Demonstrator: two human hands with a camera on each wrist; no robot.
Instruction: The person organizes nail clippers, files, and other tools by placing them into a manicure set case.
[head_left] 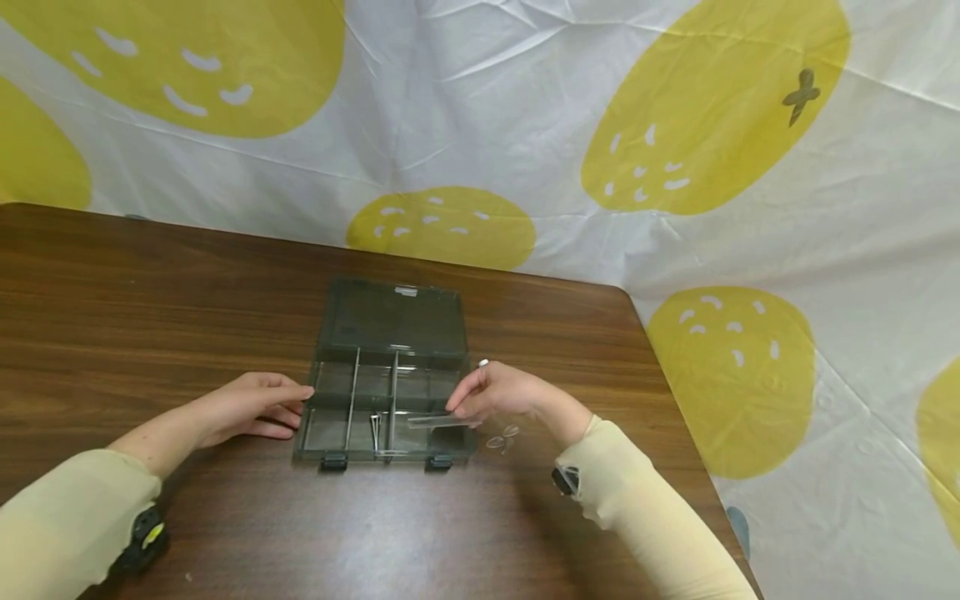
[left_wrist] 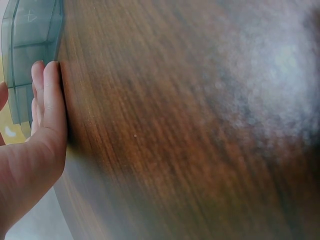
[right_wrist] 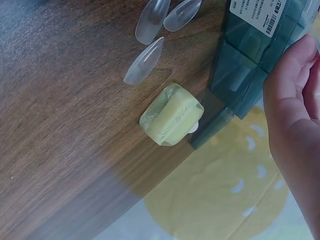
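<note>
A translucent dark green compartment box (head_left: 324, 430) lies on the table with its lid (head_left: 393, 317) folded back. Between the thumb and fingers of my right hand (head_left: 501, 392) is a clear flat strip (head_left: 431, 422), held over the box's front right compartments. My left hand (head_left: 258, 406) rests at the box's left side, its fingers (left_wrist: 52, 95) loosely extended along the wall. Inside a front middle compartment stands a slim silvery metal piece (head_left: 376, 432). Several clear false nail tips (right_wrist: 143, 61) lie on the table right of the box, below my right hand in the head view.
A small squarish bottle (right_wrist: 171, 116) with pale yellow contents is beside the box in the right wrist view. The white label (right_wrist: 257, 14) is stuck on the box. Behind the brown table (head_left: 150, 275) hangs a white curtain (head_left: 555, 125) with yellow fruit shapes.
</note>
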